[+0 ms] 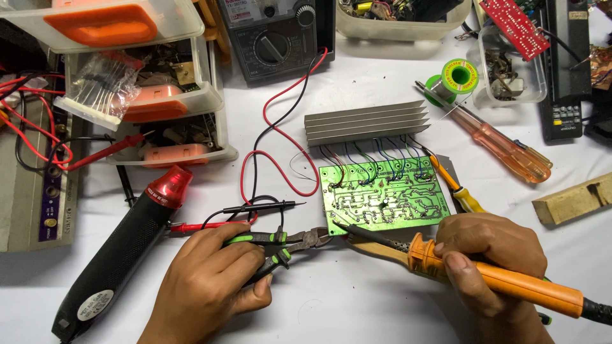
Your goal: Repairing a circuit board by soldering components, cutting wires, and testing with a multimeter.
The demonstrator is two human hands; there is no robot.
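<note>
A green circuit board point(382, 194) lies solder side up on the white table, wired to a grey finned heat sink point(365, 121) behind it. My right hand point(488, 261) grips an orange-handled soldering iron point(503, 280), whose dark tip touches the board's near left edge. My left hand point(213, 280) holds black-and-green cutting pliers point(287, 242); their jaws point right, close to the board's near left corner. A wooden strip lies under the iron's tip.
A black hot-air tool with a red nozzle point(127, 248) lies at the left. Red and black meter probes point(255, 213) trail to a multimeter point(274, 35). An orange screwdriver point(503, 150), solder spool point(456, 76), parts drawers point(146, 95) and a wood block point(574, 200) surround the board.
</note>
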